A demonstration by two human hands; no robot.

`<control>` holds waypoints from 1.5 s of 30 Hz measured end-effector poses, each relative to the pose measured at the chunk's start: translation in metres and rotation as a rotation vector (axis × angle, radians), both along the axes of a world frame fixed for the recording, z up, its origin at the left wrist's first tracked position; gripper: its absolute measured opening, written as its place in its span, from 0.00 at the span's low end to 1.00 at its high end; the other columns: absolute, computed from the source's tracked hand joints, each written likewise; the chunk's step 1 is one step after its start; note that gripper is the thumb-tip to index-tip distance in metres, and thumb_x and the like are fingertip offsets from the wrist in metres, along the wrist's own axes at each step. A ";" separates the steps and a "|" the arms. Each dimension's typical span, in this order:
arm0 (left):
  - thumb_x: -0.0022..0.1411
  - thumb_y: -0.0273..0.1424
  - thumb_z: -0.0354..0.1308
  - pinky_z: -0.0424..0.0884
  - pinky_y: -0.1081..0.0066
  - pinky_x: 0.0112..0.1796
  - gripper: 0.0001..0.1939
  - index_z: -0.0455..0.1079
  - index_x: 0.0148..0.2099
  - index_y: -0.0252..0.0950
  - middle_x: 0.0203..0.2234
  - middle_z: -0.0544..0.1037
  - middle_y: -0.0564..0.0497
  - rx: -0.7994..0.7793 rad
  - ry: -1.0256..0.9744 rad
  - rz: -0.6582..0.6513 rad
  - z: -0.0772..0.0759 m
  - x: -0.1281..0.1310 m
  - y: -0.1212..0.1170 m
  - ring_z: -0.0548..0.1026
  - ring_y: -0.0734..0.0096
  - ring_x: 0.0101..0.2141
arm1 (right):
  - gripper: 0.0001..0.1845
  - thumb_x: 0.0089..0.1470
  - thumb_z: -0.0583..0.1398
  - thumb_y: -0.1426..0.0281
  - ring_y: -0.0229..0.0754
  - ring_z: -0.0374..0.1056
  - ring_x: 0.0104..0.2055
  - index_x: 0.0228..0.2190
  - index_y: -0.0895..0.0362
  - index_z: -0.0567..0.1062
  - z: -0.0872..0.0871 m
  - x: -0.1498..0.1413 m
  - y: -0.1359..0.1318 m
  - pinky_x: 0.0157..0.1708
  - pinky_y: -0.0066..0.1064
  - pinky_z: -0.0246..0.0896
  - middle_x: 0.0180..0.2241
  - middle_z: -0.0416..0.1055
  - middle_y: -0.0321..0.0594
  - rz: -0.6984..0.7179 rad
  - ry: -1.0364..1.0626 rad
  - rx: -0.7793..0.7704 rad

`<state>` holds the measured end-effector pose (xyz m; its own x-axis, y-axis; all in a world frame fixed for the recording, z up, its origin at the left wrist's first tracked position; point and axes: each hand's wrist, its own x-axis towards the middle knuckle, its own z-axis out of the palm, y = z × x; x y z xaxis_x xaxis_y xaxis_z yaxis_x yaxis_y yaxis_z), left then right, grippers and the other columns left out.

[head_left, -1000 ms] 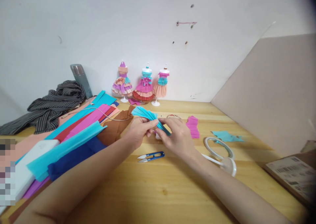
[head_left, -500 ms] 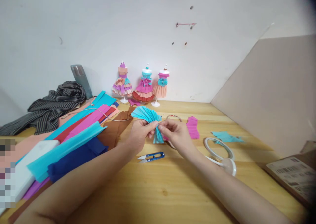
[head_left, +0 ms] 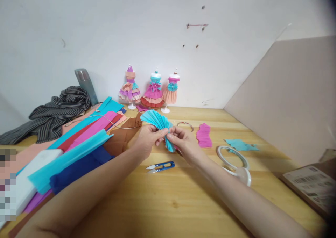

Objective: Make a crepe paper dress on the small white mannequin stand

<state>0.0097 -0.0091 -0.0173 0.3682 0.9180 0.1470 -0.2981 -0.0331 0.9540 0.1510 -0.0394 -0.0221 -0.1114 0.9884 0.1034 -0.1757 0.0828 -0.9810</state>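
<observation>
Between my hands is a pleated turquoise crepe paper fan (head_left: 155, 119), gathered at its middle and spread at its upper left end. My left hand (head_left: 148, 137) is closed, thumb and fingers pinching the gathered part. Close beside it, my right hand (head_left: 183, 140) is closed too, its thumb and fingertips pressed on the paper at the same gather. Below the hands a pair of blue thread snips (head_left: 161, 166) lies on the wooden table (head_left: 168, 199). A piece of pink crepe paper (head_left: 204, 135) rests just right of my right hand.
Three small dress forms in paper dresses (head_left: 153, 91) stand against the wall. Crepe paper sheets (head_left: 70, 161), a striped cloth (head_left: 61, 105) and a flask (head_left: 86, 86) fill the left side. At right are tape rolls (head_left: 232, 157), a turquoise scrap (head_left: 241, 145) and a cardboard box (head_left: 307, 185).
My right hand has shifted slightly left, closer to my left hand, on the gather. The fan has tilted a little, its lower end swinging slightly right.
</observation>
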 end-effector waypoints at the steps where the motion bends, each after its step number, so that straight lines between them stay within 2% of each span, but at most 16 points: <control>1: 0.43 0.42 0.68 0.51 0.77 0.17 0.20 0.65 0.20 0.33 0.12 0.63 0.58 -0.004 0.013 0.002 0.002 -0.001 0.000 0.58 0.84 0.15 | 0.20 0.39 0.70 0.57 0.31 0.58 0.18 0.26 0.58 0.72 -0.001 0.001 0.001 0.18 0.24 0.52 0.19 0.69 0.32 -0.012 -0.008 -0.002; 6: 0.39 0.45 0.69 0.50 0.77 0.16 0.23 0.63 0.18 0.33 0.10 0.62 0.59 -0.031 0.055 0.034 0.008 -0.003 0.000 0.56 0.84 0.13 | 0.21 0.37 0.70 0.55 0.31 0.58 0.17 0.25 0.57 0.71 -0.003 0.003 0.003 0.17 0.24 0.54 0.17 0.67 0.30 -0.024 -0.016 -0.018; 16: 0.41 0.43 0.69 0.50 0.77 0.16 0.22 0.63 0.18 0.33 0.10 0.63 0.58 -0.033 0.064 0.027 0.007 -0.004 0.002 0.57 0.84 0.13 | 0.23 0.36 0.69 0.53 0.32 0.56 0.15 0.22 0.56 0.70 -0.001 0.005 0.004 0.15 0.26 0.52 0.16 0.66 0.31 -0.039 -0.076 -0.005; 20: 0.41 0.43 0.69 0.51 0.78 0.16 0.22 0.64 0.19 0.33 0.11 0.63 0.58 -0.047 0.083 -0.004 0.006 -0.005 0.003 0.58 0.85 0.14 | 0.22 0.41 0.67 0.53 0.31 0.54 0.16 0.21 0.57 0.69 0.003 0.005 0.001 0.16 0.25 0.49 0.16 0.62 0.30 -0.003 -0.060 -0.019; 24: 0.42 0.43 0.69 0.49 0.78 0.15 0.21 0.66 0.21 0.32 0.11 0.64 0.58 -0.075 0.073 -0.024 0.004 -0.006 0.007 0.58 0.85 0.14 | 0.21 0.45 0.65 0.53 0.32 0.56 0.18 0.20 0.58 0.69 0.007 0.006 -0.001 0.18 0.26 0.51 0.17 0.62 0.31 0.001 -0.032 -0.008; 27: 0.41 0.44 0.69 0.49 0.78 0.15 0.21 0.65 0.21 0.32 0.10 0.63 0.58 -0.078 0.073 -0.031 0.005 -0.007 0.008 0.57 0.85 0.13 | 0.20 0.41 0.66 0.54 0.31 0.54 0.16 0.21 0.59 0.72 0.010 0.007 0.000 0.17 0.26 0.50 0.15 0.62 0.30 -0.040 -0.120 -0.008; 30: 0.40 0.44 0.69 0.48 0.78 0.15 0.21 0.66 0.21 0.32 0.10 0.63 0.58 -0.087 0.102 -0.047 0.008 -0.009 0.009 0.57 0.85 0.13 | 0.20 0.36 0.69 0.55 0.30 0.53 0.15 0.20 0.59 0.71 0.013 0.007 0.001 0.17 0.26 0.48 0.14 0.63 0.30 -0.015 -0.157 -0.040; 36: 0.41 0.42 0.69 0.48 0.78 0.16 0.19 0.68 0.24 0.31 0.12 0.64 0.58 -0.059 0.201 -0.097 0.010 -0.012 0.009 0.57 0.85 0.14 | 0.19 0.35 0.68 0.56 0.30 0.54 0.15 0.18 0.58 0.70 0.015 0.006 0.000 0.17 0.26 0.49 0.13 0.62 0.30 -0.057 -0.246 -0.053; 41: 0.41 0.41 0.68 0.47 0.78 0.16 0.18 0.70 0.25 0.31 0.12 0.63 0.58 -0.051 0.265 -0.120 0.009 -0.012 0.010 0.57 0.84 0.15 | 0.18 0.41 0.64 0.57 0.33 0.57 0.17 0.17 0.57 0.68 0.013 0.008 0.002 0.18 0.28 0.53 0.14 0.63 0.32 -0.068 -0.382 0.067; 43: 0.42 0.40 0.67 0.47 0.77 0.16 0.17 0.70 0.24 0.31 0.12 0.63 0.58 -0.024 0.286 -0.125 0.010 -0.013 0.010 0.56 0.84 0.14 | 0.15 0.45 0.62 0.60 0.35 0.61 0.19 0.17 0.57 0.68 0.015 0.010 0.001 0.21 0.29 0.57 0.16 0.66 0.35 -0.148 -0.498 0.177; 45: 0.43 0.39 0.66 0.47 0.77 0.17 0.15 0.71 0.25 0.31 0.12 0.63 0.58 -0.001 0.314 -0.129 0.011 -0.014 0.011 0.55 0.84 0.15 | 0.09 0.46 0.61 0.65 0.39 0.67 0.25 0.22 0.58 0.71 0.018 0.012 -0.001 0.28 0.33 0.63 0.22 0.72 0.39 -0.273 -0.585 0.331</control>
<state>-0.0044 0.0018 -0.0067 0.5084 0.8611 0.0074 0.0088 -0.0137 0.9999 0.1633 -0.0405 -0.0037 0.0066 0.9161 0.4009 0.4398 0.3574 -0.8239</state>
